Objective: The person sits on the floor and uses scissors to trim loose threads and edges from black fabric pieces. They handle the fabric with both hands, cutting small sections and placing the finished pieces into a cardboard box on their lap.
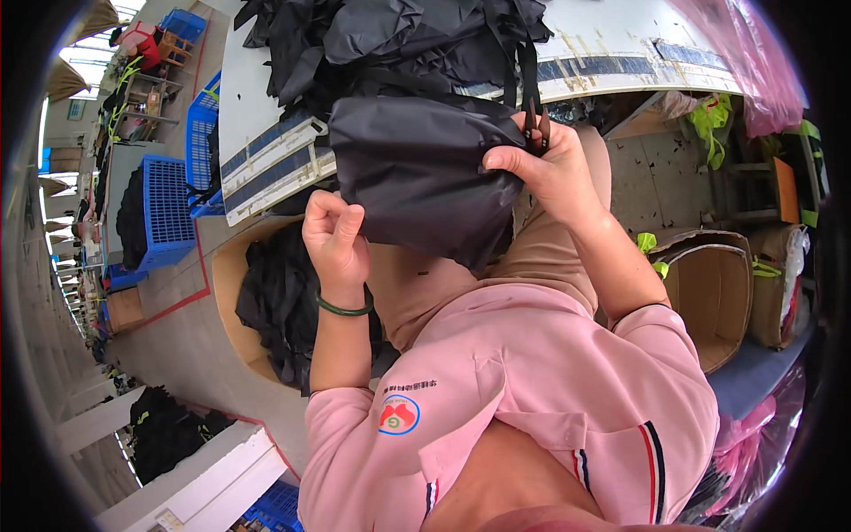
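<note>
Between both hands, above my lap, is a black fabric pouch with a smooth, slightly shiny surface. My left hand pinches its lower left edge between thumb and fingers. On the other side, my right hand grips the right edge, thumb on top. A dark, narrow two-pronged tool, which looks like thread snips, shows at the right fingers; how it is held is partly hidden. Black straps run up from there to a heap of black fabric pieces on the table.
The worn white table lies just ahead, its edge taped. A cardboard box with black fabric stands at my left, another cardboard box at my right. Blue crates stand farther left. Pink plastic hangs at far right.
</note>
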A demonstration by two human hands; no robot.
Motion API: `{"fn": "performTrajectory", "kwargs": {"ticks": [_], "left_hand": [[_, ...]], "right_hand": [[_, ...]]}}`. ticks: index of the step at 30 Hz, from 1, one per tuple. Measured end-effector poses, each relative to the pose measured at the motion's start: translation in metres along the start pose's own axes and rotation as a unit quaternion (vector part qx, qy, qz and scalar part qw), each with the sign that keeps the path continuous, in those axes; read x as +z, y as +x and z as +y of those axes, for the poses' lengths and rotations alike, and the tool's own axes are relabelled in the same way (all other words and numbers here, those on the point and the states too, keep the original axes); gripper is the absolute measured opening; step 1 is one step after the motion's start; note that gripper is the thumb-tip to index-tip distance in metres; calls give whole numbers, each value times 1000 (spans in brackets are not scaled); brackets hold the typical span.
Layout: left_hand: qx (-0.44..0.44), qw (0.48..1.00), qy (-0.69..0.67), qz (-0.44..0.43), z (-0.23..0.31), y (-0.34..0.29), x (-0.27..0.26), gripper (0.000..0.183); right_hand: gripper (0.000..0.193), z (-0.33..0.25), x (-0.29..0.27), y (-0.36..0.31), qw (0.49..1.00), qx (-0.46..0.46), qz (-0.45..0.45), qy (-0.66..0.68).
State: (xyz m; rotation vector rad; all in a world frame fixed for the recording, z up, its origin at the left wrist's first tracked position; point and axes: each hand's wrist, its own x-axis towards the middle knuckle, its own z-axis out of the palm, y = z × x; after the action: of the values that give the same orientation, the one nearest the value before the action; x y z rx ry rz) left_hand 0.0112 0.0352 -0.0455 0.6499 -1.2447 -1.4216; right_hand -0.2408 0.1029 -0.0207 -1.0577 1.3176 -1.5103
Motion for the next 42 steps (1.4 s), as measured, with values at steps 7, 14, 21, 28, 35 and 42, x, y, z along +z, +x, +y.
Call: {"fn": "performTrajectory", "kwargs": {"ticks": [7,14,21,28,35,42], "left_hand": [[-36,991,130,-4,-5,-8,-12,31],[287,872,388,-87,26,31,22,50],[212,909,267,-242,17,41,52,57],[110,943,216,-228,8,35,50,50],[31,972,132,-193,10,36,33,38],[-6,954,186,-234,21,53,-2,25]], "right_hand": [[16,-12,-8,6,999,49,6,3],[18,-24,7,16,996,-14,-86,5],[24,-33,23,12,992,-61,-106,9],[33,-22,27,7,987,-152,-27,38],[36,-24,20,6,994,-106,-34,19],[32,-25,13,6,993,-89,-71,2]]}}
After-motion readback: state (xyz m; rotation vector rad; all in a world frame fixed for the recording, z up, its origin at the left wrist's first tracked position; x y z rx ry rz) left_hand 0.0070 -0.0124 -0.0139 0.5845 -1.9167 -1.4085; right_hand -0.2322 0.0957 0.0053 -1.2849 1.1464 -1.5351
